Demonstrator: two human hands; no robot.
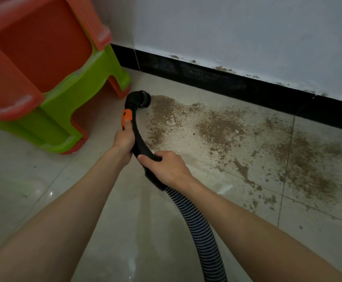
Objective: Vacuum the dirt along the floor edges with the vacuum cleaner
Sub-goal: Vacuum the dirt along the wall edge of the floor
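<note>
Black nozzle (pixel 143 99) — touching dirt (pixel 217 127).

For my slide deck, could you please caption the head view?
Both hands, left and right, steer the vacuum nozzle into brown dirt along the black baseboard.

Two hands (pixel 125 137) (pixel 167 167), one vacuum hose (pixel 198 222), two stacked stools (pixel 43 49) (pixel 88 78), one dirt patch (pixel 217 127)

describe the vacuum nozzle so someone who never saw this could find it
Find the stacked orange and green stools at the left. Just right of their nearest foot, the nozzle sits at the dirt patch's left edge. It is the round black end of the curved tube both hands hold.
</note>
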